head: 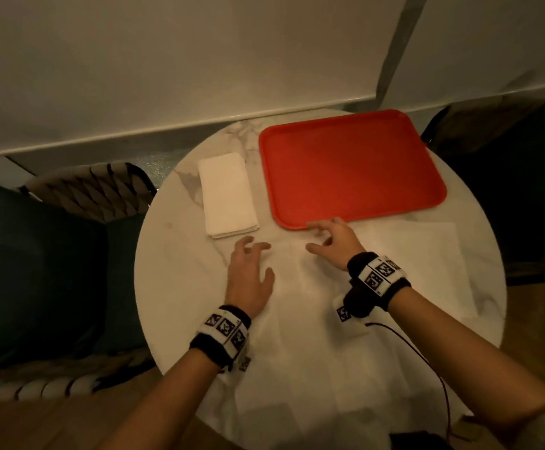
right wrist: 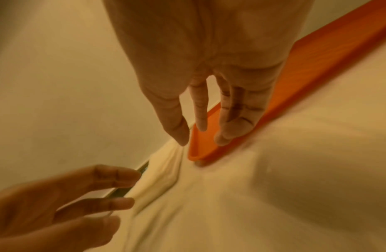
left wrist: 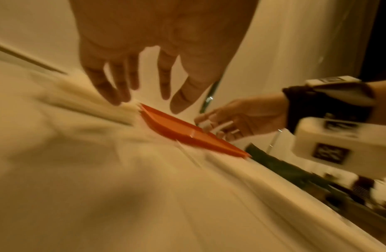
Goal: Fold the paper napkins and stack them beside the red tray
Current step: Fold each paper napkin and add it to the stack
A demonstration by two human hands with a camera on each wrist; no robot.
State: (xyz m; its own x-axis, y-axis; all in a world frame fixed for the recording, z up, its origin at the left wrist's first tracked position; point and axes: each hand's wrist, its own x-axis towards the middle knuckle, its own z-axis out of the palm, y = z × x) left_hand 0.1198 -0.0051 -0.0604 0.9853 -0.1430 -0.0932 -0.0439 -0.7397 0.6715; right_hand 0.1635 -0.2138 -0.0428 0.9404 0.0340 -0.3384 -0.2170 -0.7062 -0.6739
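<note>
A small stack of folded napkins [head: 228,196] already lies on the round desk [head: 167,254], just beside the left edge of the red tray [head: 352,167] — so part of the job looks done. How many sheets are in that stack is hard to tell; the layered edges at its near end suggest two or three.

What is left lies nearer the person: at least one unfolded napkin [head: 313,336] spread flat across the desk, with another open sheet [head: 427,261] showing on the right, its far edge close under the tray's near rim.

Both hands hover low over the far edge of the spread napkin, holding nothing. The left hand [head: 248,274] has its fingers spread and loosely bent, near the stack's close end. The right hand [head: 332,238] is likewise spread, fingertips at the tray's near rim. The wrist views are blurred, so whether any fingertip touches the paper cannot be told.

By my judgement the next fold has not started — folding this sheet and the other remains, then placing both on the stack.
</note>
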